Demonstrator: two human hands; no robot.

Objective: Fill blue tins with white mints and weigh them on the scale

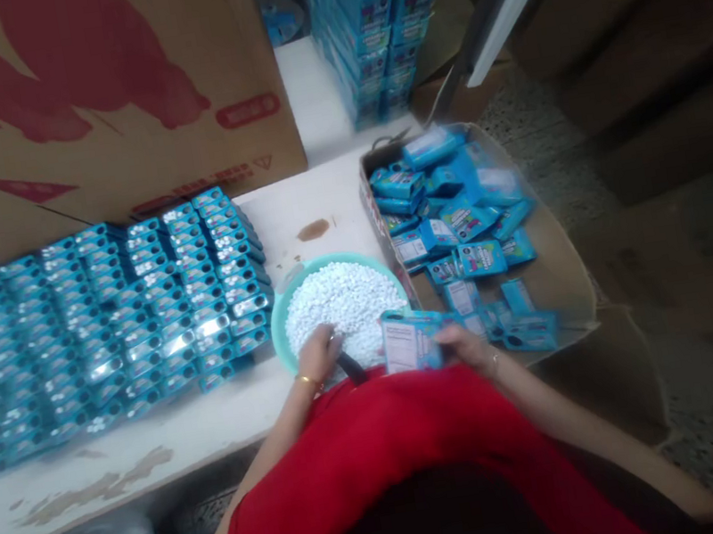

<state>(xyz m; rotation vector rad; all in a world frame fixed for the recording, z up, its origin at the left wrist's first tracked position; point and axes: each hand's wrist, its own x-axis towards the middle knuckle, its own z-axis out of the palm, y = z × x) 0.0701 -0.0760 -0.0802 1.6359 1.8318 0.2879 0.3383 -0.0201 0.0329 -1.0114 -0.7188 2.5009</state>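
Note:
A turquoise bowl full of small white candies stands near the table's front edge. My left hand is closed at the bowl's near left side, over the candies. A dark, handle-like piece shows beside its fingers, but what they grip is unclear. My right hand grips a small blue printed carton by its right end. That carton is tilted over the bowl's near right rim, and its pale text panel faces up.
Rows of blue cartons with dark round openings fill the table's left. An open cardboard box of loose blue cartons stands right of the bowl. Behind are a large brown carton and stacked blue packs. A white-ended bar slants at upper right.

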